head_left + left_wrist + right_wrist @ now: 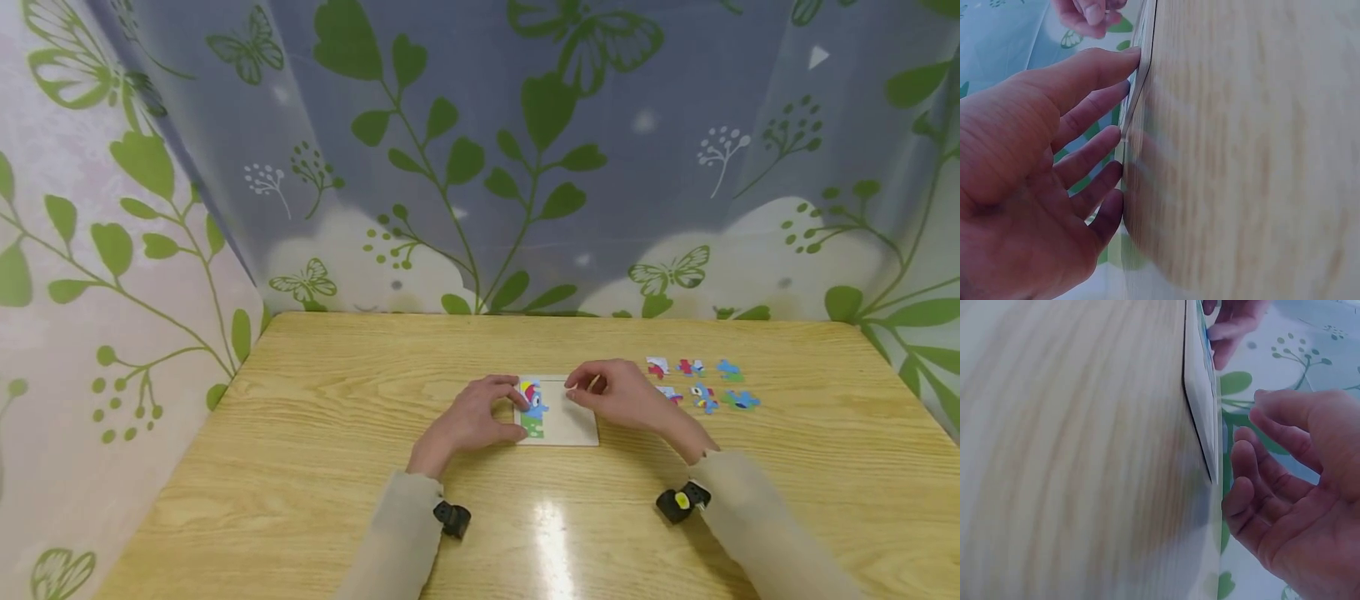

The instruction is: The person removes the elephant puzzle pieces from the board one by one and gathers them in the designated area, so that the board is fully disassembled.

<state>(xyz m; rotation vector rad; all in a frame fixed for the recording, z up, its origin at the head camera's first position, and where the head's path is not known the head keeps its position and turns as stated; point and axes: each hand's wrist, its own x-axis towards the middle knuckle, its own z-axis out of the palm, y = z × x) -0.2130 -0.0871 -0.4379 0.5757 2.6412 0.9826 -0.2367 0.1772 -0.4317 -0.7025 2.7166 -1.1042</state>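
Note:
A pale rectangular puzzle board (570, 425) lies on the table. Joined jigsaw pieces (533, 408) with a blue, red and green picture fill its left part. My left hand (480, 414) rests at the board's left side, fingertips on the pieces and thumb at the near edge; the left wrist view shows its fingers (1088, 156) spread and nearly straight. Over the board's right part hovers my right hand (618, 393), thumb and forefinger close together. In the right wrist view its fingers (1272, 469) are loosely bent, with no piece visible between them.
Several loose jigsaw pieces (728, 370) lie in two rows to the right of the board, partly behind my right hand. The wooden table (300, 417) reaches back to a leaf-patterned curtain (480, 208). Another patterned curtain (90, 250) hangs along the left.

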